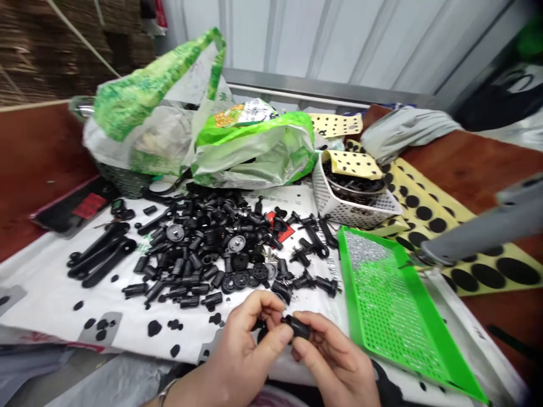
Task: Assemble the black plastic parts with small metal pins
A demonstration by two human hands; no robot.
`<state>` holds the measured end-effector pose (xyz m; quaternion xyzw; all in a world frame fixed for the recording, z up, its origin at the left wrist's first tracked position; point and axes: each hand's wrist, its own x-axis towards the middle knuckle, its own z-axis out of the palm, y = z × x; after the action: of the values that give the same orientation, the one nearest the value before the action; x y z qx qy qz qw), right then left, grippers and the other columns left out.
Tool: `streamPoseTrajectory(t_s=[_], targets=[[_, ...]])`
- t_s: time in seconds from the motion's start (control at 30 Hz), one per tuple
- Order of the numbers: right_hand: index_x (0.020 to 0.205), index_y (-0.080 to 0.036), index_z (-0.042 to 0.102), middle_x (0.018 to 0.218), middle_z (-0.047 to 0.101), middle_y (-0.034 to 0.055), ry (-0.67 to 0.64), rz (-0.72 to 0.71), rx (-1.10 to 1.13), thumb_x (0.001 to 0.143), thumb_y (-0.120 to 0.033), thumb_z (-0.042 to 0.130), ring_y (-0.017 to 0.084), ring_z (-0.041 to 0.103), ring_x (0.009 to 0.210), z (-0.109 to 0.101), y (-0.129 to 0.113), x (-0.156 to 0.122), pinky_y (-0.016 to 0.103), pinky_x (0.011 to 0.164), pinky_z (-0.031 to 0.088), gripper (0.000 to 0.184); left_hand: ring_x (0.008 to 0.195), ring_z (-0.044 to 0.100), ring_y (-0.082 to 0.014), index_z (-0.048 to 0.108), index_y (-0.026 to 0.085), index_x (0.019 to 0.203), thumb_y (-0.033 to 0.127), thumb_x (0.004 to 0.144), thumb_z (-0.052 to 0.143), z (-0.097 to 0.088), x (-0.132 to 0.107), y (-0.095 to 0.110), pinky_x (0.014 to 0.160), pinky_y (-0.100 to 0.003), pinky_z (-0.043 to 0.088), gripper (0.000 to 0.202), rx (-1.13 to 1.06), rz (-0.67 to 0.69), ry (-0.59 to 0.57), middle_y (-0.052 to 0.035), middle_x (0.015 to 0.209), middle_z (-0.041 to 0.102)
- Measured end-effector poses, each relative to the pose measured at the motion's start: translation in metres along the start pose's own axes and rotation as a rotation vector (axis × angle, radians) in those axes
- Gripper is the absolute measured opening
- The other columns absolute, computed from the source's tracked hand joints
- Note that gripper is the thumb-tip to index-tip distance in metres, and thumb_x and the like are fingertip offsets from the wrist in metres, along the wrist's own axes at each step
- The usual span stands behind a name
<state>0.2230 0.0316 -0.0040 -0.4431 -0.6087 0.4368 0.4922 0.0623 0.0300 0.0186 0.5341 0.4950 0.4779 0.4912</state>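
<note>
A small black ribbed plastic knob point(298, 327) is held between my two hands, near the front edge of the white sheet. My right hand point(337, 356) pinches its right end between thumb and fingers. On its left end, the thumb and fingertips of my left hand point(244, 350) close around it; a dark round piece also shows behind that thumb, too hidden to name. Just beyond my hands spreads a heap of black plastic parts point(207, 243), with knobs, toothed discs and crank handles. Three long black crank handles point(102, 254) lie together at its left.
At my right is a green perforated tray point(401, 316) with small silvery pieces, below a grey screwdriver-like tool point(483, 226). A white basket point(356, 212) and yellow sheets of black dots point(424, 215) stand behind. Green-white plastic bags point(254, 152) line the back. Black dots are scattered in front.
</note>
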Motion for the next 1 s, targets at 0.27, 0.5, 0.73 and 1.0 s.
streamPoseTrajectory(t_s=[0.27,0.5,0.73,1.0], targets=[[0.116,-0.022,0.058,0.091,0.069,0.0063,-0.094,-0.078,-0.069,0.084,-0.025,0.062,0.015,0.065,0.065,0.015,0.003,0.008,0.026,0.065,0.058,0.033,0.076,0.061,-0.0197,0.065,0.024,0.090,0.025,0.080,0.059,-0.031,-0.002,0.002,0.071,-0.030,0.050,0.011,0.275,0.146,0.116,-0.0040,0.083,0.065],[0.108,-0.018,0.059,0.086,0.065,0.0072,-0.122,-0.286,-0.375,0.087,-0.018,0.052,0.016,0.062,0.067,-0.009,-0.024,0.032,0.031,0.062,0.056,0.023,0.092,0.059,-0.0274,0.059,0.024,0.099,0.026,0.078,0.063,-0.095,0.012,-0.027,0.100,-0.048,0.034,0.021,0.938,0.465,0.463,-0.0073,0.093,0.064],[0.104,-0.018,0.061,0.095,0.065,0.0079,-0.164,-0.393,-0.604,0.088,-0.017,0.050,0.016,0.063,0.078,-0.036,-0.044,0.079,0.032,0.068,0.055,0.019,0.098,0.055,-0.0310,0.054,0.018,0.109,0.020,0.080,0.059,-0.101,0.018,-0.039,0.103,-0.056,0.027,0.029,1.080,0.578,0.476,-0.0150,0.105,0.058],[0.096,-0.015,0.069,0.096,0.070,0.0089,-0.307,-0.223,-1.186,0.088,-0.012,0.052,0.022,0.063,0.094,-0.029,-0.037,0.166,0.036,0.084,0.049,0.019,0.095,0.058,-0.0287,0.059,0.023,0.102,0.018,0.074,0.065,-0.110,0.020,-0.059,0.103,-0.056,0.028,0.029,1.009,0.625,0.495,-0.0104,0.103,0.062]])
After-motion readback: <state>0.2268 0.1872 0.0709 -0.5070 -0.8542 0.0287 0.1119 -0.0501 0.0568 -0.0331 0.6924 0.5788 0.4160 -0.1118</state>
